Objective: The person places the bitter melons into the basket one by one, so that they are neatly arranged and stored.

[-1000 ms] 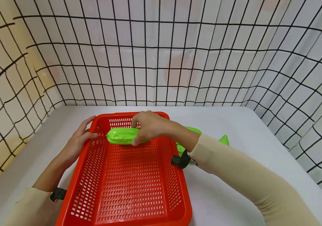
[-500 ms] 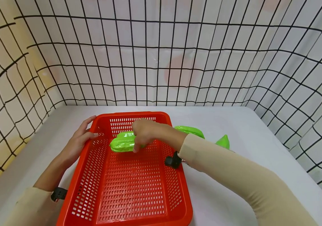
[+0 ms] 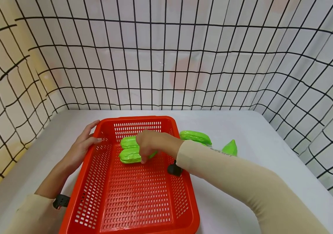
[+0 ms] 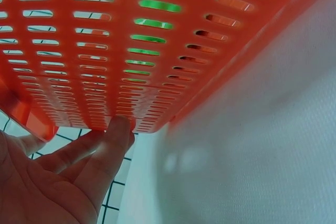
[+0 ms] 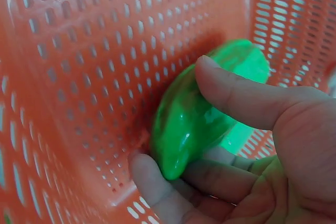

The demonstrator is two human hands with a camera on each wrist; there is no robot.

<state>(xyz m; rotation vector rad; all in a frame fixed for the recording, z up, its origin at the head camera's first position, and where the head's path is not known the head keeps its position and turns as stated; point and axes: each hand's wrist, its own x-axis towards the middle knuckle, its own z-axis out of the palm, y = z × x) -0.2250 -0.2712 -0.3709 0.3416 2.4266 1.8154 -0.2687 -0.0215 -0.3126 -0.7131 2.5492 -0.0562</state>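
Observation:
A red perforated plastic basket [image 3: 138, 185] stands on the white table. My left hand [image 3: 80, 146] holds its far left rim, the thumb over the edge and the fingers along the outside wall in the left wrist view. Inside, at the far end, my right hand [image 3: 151, 143] grips a glossy, ridged green bitter melon [image 3: 129, 156] low over the basket floor. In the right wrist view the thumb lies on top of this melon [image 5: 184, 124], with fingers beneath. A second bitter melon [image 3: 127, 142] lies just behind it, its right part hidden by the hand.
Right of the basket, another bitter melon [image 3: 195, 136] lies on the table [image 3: 222, 195], partly hidden by the right sleeve. Farther right, the pointed end of a green item [image 3: 230, 148] shows behind the sleeve. A black wire grid [image 3: 163, 70] surrounds the table.
My right hand has moved the gripped bitter melon toward me and slightly right, lower in the basket, so the second one behind it shows. The left hand stays in place.

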